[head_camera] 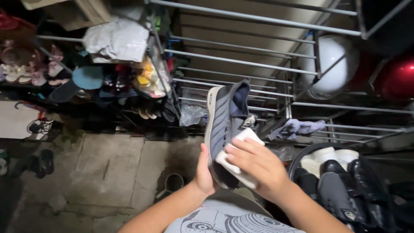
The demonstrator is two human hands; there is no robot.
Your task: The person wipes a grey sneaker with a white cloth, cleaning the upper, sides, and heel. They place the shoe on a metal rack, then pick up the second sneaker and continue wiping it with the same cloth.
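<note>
Left hand [204, 170] gripping striped mesh sneaker [224, 125], right hand [254, 166] pressing white sponge block [238, 156]

left hand [203, 170] holds grey sneaker [224, 125] | right hand [254, 166] presses white sponge [238, 157] on it

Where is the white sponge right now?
In the head view, the white sponge is near the middle, under the right hand, pressed against the side of the grey shoe that the left hand holds up.

free: paved floor [108, 172] lower left | blocked: metal rack [241, 62] ahead, shoe basin [302, 155] rt, shoe shelf [86, 86] left
</note>
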